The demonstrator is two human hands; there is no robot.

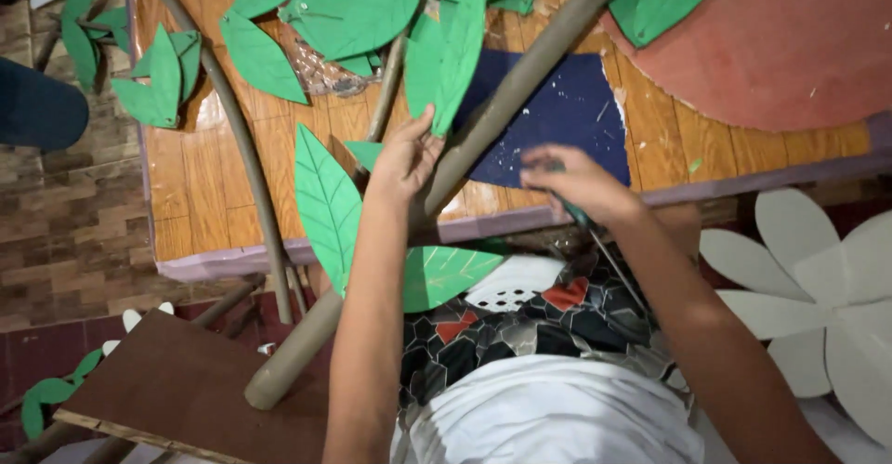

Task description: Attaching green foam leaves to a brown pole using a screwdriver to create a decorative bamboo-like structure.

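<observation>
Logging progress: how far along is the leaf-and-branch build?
Done: several green paper leaves sit on the thin stems at the table's far end. In hand: left hand pinches a leaf by the thick brown branch; right hand holds a thin tool. Left: a loose veined leaf lies unattached.

Under the hands, the tabletop [200, 185] is glossy varnished wood planking. The long branch [520, 83] gripped by the left hand [401, 159] looks like matt, rough brown paper wrap. The leaves [327, 202] beside it are flat matt green paper with drawn veins. Beyond the right hand [578, 181], a dark blue sheet [571, 116] looks matt and scuffed.
</observation>
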